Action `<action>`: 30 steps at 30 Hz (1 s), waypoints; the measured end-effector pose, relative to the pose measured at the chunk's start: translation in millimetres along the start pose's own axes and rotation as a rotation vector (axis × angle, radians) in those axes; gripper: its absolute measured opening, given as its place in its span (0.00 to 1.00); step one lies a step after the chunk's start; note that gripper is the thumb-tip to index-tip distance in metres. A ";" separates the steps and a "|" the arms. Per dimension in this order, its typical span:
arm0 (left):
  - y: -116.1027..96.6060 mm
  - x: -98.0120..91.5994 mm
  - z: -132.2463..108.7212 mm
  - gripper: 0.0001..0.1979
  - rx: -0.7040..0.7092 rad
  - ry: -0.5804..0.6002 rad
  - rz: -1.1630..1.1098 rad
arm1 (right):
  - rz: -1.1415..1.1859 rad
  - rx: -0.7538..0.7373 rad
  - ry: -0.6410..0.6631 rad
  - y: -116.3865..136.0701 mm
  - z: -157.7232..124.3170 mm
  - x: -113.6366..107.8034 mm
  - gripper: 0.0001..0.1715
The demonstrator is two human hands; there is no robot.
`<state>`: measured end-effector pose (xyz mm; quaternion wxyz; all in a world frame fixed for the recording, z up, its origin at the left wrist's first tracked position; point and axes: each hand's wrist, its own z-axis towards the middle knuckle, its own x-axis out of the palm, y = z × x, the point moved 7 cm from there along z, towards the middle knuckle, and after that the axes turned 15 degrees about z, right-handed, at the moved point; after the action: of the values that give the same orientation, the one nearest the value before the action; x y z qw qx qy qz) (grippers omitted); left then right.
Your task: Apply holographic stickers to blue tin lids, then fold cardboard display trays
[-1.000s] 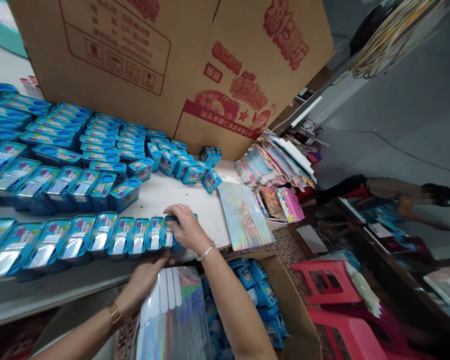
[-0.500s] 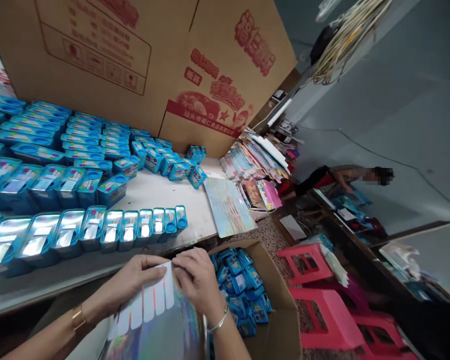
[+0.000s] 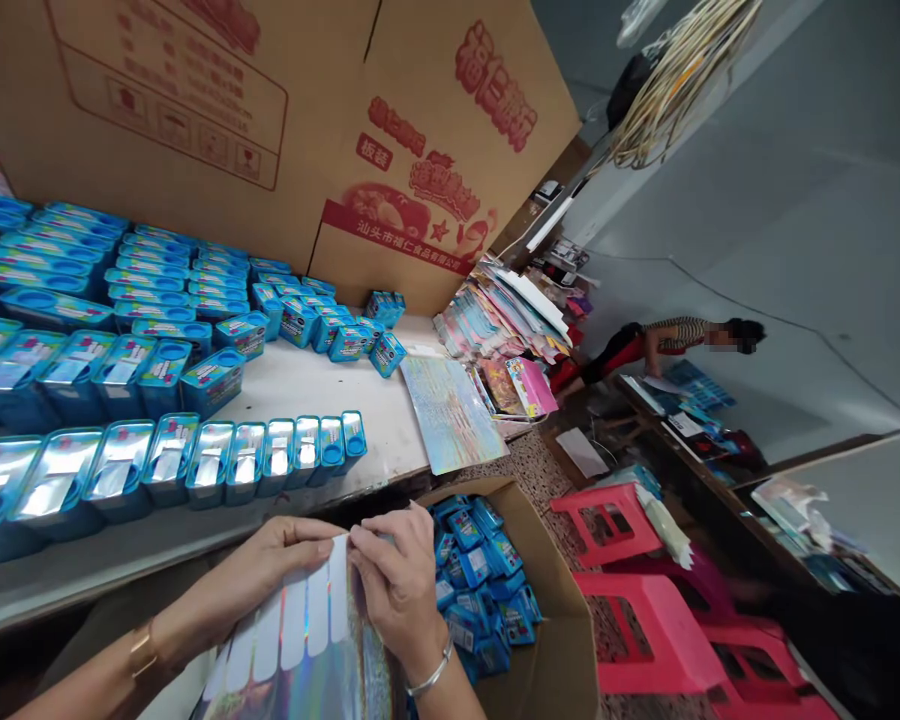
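sticker sheet (image 3: 307,645) still seemingly pinched by left hand (image 3: 259,578) and right hand (image 3: 399,588).

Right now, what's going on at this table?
A person holds a shiny sticker sheet in front of the table. The left hand grips its top, and the right hand pinches at the top edge beside several bare white slots. On the table, a row of blue boxes already carries shiny strips. A carton of more boxes sits below, by the right hand.

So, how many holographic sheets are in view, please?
2: the held sheet between left hand and right hand; the second sheet at the right end of the table. The paper stack may hide more.
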<state>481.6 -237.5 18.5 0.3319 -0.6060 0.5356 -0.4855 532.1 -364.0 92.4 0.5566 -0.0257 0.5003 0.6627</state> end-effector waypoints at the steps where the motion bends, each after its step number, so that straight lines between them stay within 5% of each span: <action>1: -0.5 0.1 -0.4 0.19 0.002 0.005 0.006 | -0.021 -0.016 -0.002 1.7 -0.7 0.6 0.15; 8: 15.5 -13.8 12.1 0.20 -0.007 -0.084 0.130 | 0.079 0.061 0.022 -4.0 4.8 2.9 0.08; 13: 46.3 -42.2 31.2 0.27 0.089 -0.398 0.358 | 0.050 0.159 0.160 -14.9 35.4 -11.1 0.09; 16: 58.2 -32.0 36.2 0.31 0.138 -0.298 0.341 | 0.095 0.156 0.283 -20.4 60.3 -11.9 0.09; 19: 48.9 -15.0 35.1 0.37 0.226 -0.165 0.255 | 0.152 0.140 0.388 -28.5 81.4 -2.0 0.09; 21: 35.3 -11.3 35.3 0.36 0.257 -0.183 0.231 | 0.177 0.138 0.433 -35.4 92.5 8.2 0.09; 24: 24.3 -16.6 42.4 0.28 0.135 -0.315 0.229 | 0.167 0.121 0.466 -45.3 106.9 25.3 0.08; 30: 21.8 -34.4 55.8 0.30 0.039 -0.556 0.140 | -0.069 0.013 0.433 -60.9 132.7 53.1 0.02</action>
<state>528.7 -215.1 -26.8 0.5106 -0.6707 0.4551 -0.2868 627.8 -241.7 88.4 0.4587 -0.1810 0.6113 0.6190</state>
